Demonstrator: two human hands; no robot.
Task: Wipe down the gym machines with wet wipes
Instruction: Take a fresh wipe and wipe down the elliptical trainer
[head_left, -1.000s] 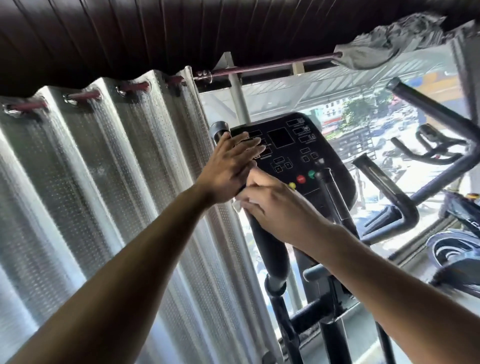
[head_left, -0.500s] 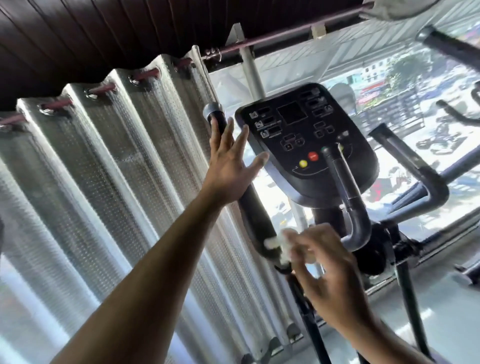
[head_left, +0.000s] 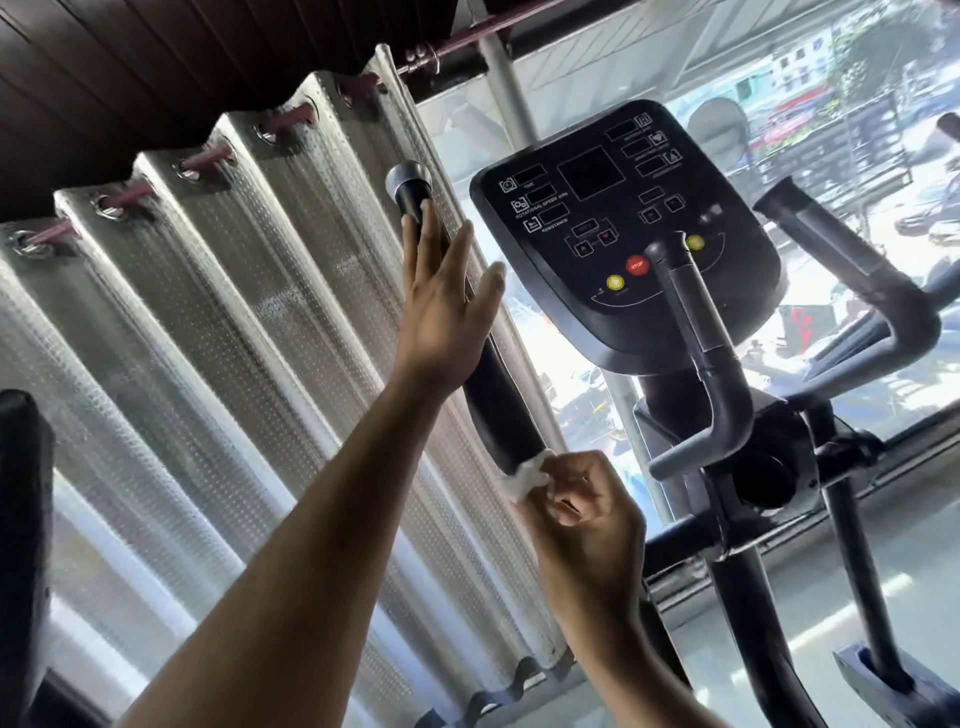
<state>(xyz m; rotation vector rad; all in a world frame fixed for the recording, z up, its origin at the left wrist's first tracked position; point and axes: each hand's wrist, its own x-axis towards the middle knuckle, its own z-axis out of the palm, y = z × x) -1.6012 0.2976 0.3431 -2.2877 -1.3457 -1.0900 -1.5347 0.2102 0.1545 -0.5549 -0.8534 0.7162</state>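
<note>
Wet wipe (head_left: 527, 474) pinched by right hand (head_left: 582, 512) against handlebar (head_left: 493, 395); left hand (head_left: 441, 306) flat, fingers straight

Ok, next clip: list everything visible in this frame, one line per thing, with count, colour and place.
black control console with red and yellow buttons: one, black, centre right, on the machine.
long black padded handlebar with silver cap: one, black, centre.
curved black inner handle: one, in front of the console.
silvery perforated curtain: one, silver, left, on a maroon rod.
bright window: one, right, behind the machine.
crumpled white wet wipe: one, white, against the handlebar's lower end.
left hand: open, flat on the handlebar.
right hand: fingers pinching the wipe.
</note>
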